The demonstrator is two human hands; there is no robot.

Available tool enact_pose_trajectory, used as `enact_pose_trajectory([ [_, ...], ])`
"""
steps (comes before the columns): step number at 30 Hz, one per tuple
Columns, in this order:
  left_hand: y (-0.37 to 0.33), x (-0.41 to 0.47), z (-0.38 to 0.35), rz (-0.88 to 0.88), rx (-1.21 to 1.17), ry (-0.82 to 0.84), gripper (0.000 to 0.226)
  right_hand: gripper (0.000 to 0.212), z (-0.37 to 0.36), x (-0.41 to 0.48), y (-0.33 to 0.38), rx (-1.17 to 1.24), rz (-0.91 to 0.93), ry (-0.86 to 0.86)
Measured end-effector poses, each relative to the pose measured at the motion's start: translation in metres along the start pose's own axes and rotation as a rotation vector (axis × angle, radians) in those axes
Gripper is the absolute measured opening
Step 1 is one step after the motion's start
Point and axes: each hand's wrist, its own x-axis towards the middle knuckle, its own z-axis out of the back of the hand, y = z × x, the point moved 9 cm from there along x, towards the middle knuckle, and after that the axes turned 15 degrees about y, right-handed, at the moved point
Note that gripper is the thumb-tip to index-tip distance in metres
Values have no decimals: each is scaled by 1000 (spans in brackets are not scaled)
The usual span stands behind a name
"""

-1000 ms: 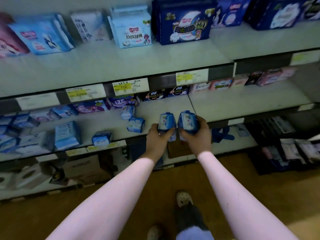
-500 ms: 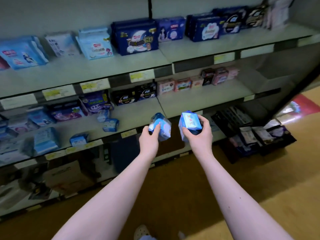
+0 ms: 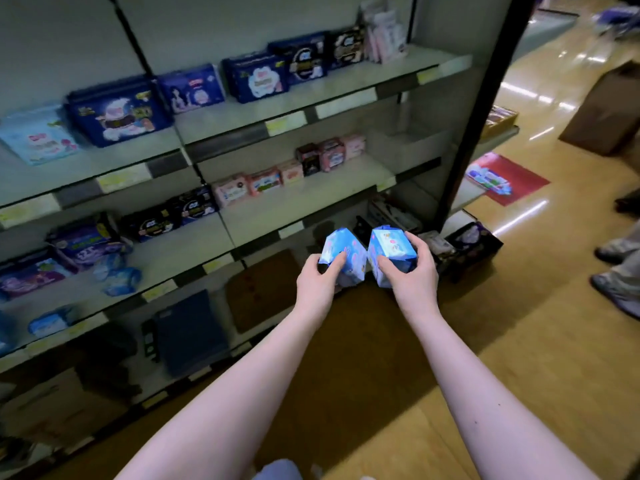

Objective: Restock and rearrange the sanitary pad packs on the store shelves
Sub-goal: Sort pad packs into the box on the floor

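- Neither pack is placed yet: both hang in front of the shelf (image 3: 311, 206), below its edge. Few pink packs (image 3: 263, 183) stand at its back, so much seems left.
- Left hand (image 3: 317, 282) grips the left pack (image 3: 343, 252), right hand (image 3: 412, 271) the right pack (image 3: 389, 245), fingers curled round.
- Packs: small, blue, soft, nearly touching.

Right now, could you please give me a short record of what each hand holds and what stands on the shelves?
left hand: grips the left blue pack
right hand: grips the right blue pack
packs: side by side, held in front of the shelves
upper shelf: dark blue packs along the back
middle shelf: pink packs at the back, front bare
floor: brown box in the aisle
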Motion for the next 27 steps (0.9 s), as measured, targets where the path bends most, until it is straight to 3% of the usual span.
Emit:
enact_pose_trajectory([
  [3,-1,2,-38,13,21,46,30,57,36,-3,-8,20,-6,-30],
  [8,1,21,-85,14,107,93,30,51,79,1,-30,42,-41,-81],
  [13,1,55,-123,19,141,124,49,55,105,21,-55,1,-99,-116],
  [27,-19,254,-205,95,26,197,53,56,183,207,-88,-157,-185,-172],
])
